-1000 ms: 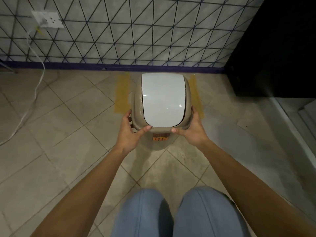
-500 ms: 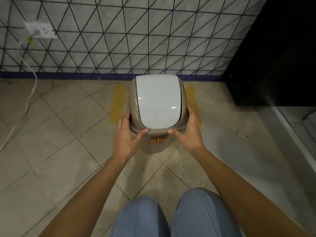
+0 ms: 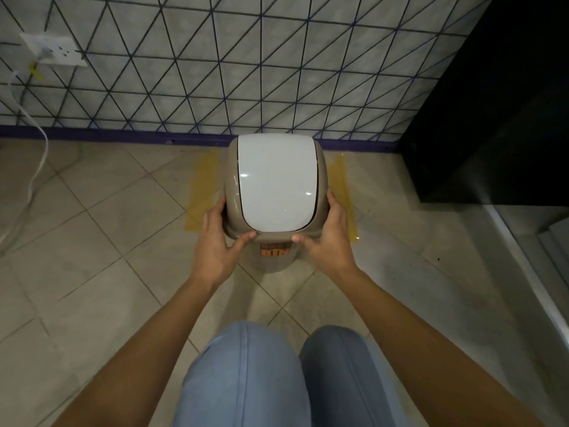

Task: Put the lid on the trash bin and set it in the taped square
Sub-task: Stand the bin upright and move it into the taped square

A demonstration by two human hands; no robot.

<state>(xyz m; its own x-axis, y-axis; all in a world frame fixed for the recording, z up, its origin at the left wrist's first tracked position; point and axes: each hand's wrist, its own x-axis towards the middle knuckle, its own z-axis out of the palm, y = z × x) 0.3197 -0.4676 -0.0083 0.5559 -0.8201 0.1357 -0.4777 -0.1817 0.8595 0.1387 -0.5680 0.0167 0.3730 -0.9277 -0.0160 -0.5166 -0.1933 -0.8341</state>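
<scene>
Two bare hands, left hand (image 3: 215, 248) and right hand (image 3: 331, 241), clasp my taupe plastic trash bin (image 3: 274, 257) at centre frame, fingers wrapped round the rim of its taupe-framed white swing lid (image 3: 277, 183), thumbs on its near edge. It sits between the yellow tape strips (image 3: 201, 192) by the wall. I judge it light, rigid, smooth-sided; hold low on the rim, off the flap.

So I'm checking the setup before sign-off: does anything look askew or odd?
Nothing stands out. The lid sits level on the trash bin, gripped by the left hand and right hand between the yellow tape strips.
</scene>
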